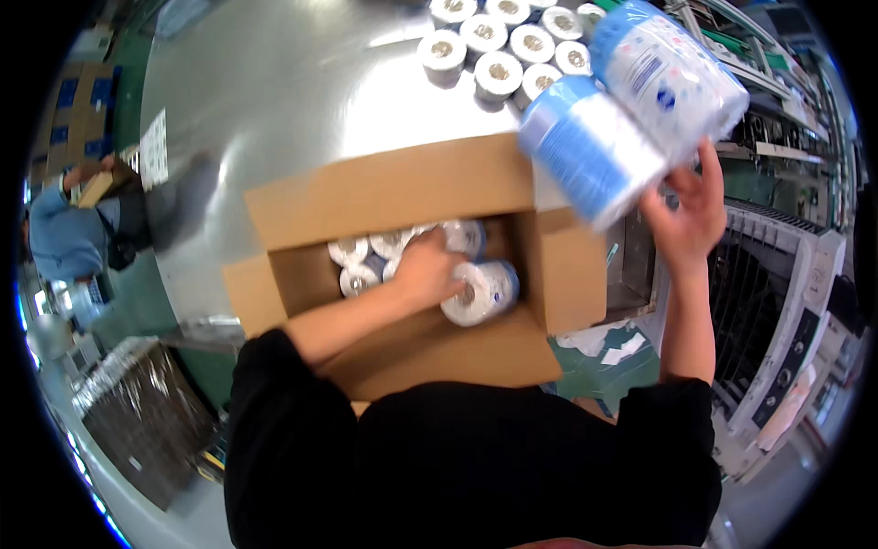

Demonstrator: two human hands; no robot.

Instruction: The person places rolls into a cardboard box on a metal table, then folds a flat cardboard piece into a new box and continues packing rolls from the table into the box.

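At the near edge of the metal desk, an open carton is noted with its flaps spread outward. Several packed rolls are seen inside, white ends facing up, and one tilted roll lies nearer the carton's right end. The left hand is lowered into the carton with its fingers bent among the rolls and close against the tilted one; whether that roll is gripped cannot be told. Two wrapped packs in blue and white film are held up by the right hand — its fingers and thumb parted around their lower ends, the full grip being partly hidden — beyond the right edge of the carton. Further standing rolls are grouped toward the desk's far right corner. The step in hand is judged to be the arranging of rolls within the carton. For the next move, the tilted roll would need to be set upright against its neighbours — and the raised packs kept steady and clear of the carton's right flap.
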